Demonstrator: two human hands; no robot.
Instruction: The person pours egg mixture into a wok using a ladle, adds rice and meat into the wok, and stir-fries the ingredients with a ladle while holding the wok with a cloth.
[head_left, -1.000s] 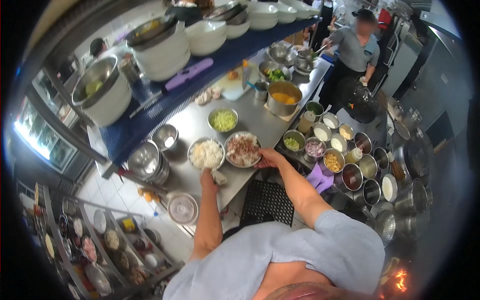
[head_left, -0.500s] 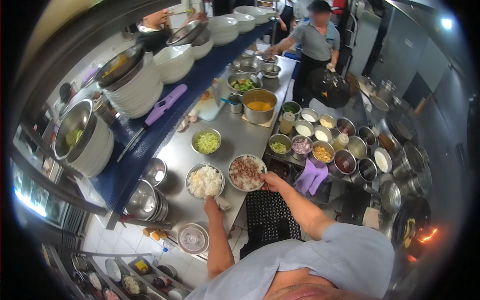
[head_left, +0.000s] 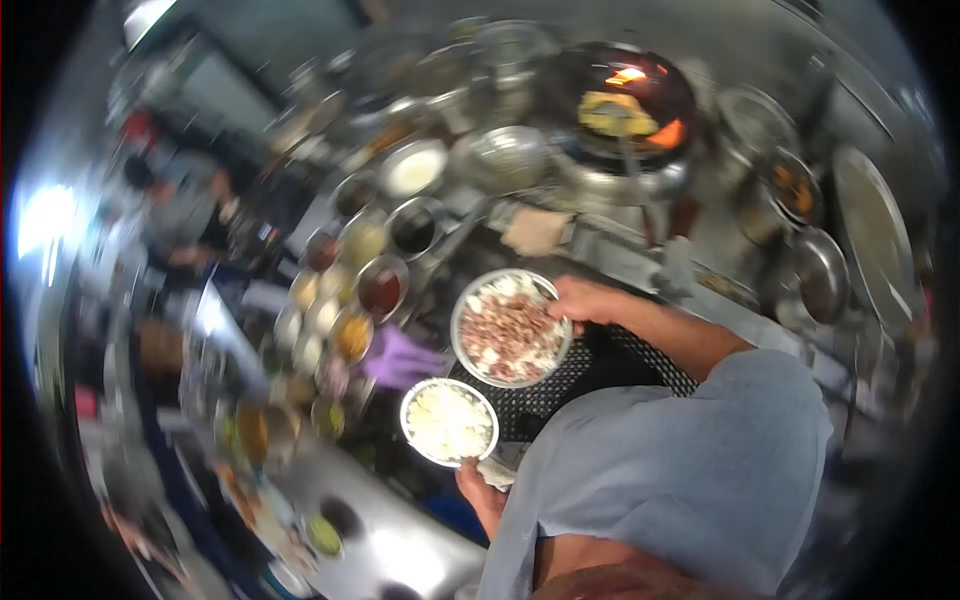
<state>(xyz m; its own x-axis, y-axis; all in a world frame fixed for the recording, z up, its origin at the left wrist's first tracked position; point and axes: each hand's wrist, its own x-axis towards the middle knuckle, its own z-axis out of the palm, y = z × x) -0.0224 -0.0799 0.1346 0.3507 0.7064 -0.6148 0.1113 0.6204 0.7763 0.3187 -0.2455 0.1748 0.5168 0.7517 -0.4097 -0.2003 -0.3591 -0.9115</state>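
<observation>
My right hand (head_left: 585, 302) grips the rim of a metal bowl of rice topped with chopped reddish-brown meat (head_left: 512, 328). In my left hand (head_left: 482, 488) is a smaller-looking metal bowl of white rice with pale yellowish bits (head_left: 449, 422); a folded cloth (head_left: 497, 473) is by that hand. Both bowls are held up in front of my body, close together, above the dark perforated mat (head_left: 510, 407). The fingers under each bowl are hidden.
A wok (head_left: 620, 110) with yellow food and a ladle sits over flame at the top. Sauce and ingredient containers (head_left: 382, 288) stand left of the bowls, near purple gloves (head_left: 400, 360). The steel counter (head_left: 400, 520) lies lower left. A co-worker (head_left: 185, 210) is blurred at far left.
My body and view have turned right, from the counter toward the stove. Both bowls have been lifted off the counter and carried along in my hands. The surroundings are blurred.
</observation>
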